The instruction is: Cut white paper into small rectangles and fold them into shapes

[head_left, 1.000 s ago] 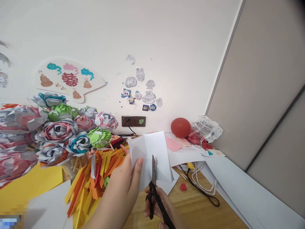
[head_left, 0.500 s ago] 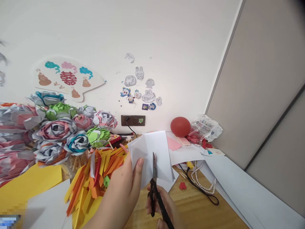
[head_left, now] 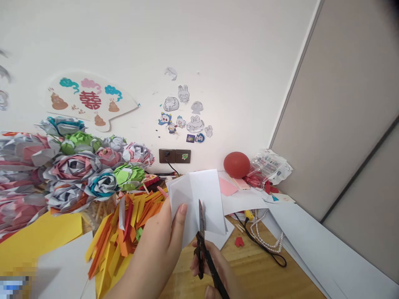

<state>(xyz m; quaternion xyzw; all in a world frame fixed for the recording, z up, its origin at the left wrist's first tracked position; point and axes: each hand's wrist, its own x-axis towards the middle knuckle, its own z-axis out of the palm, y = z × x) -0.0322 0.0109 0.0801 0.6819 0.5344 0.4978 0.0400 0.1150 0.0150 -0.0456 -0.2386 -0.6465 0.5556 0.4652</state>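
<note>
"Where's the white paper (head_left: 206,187)?"
"On my feed, it's above the worktop (head_left: 258,276), gripped in the left hand (head_left: 163,232); the right hand (head_left: 222,263) grasps black scissors (head_left: 201,221), one blade in front of the paper."

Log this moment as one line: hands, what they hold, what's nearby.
left hand: holds paper | right hand: holds scissors | visible blade: in front of paper | nearby: coloured strips
</note>
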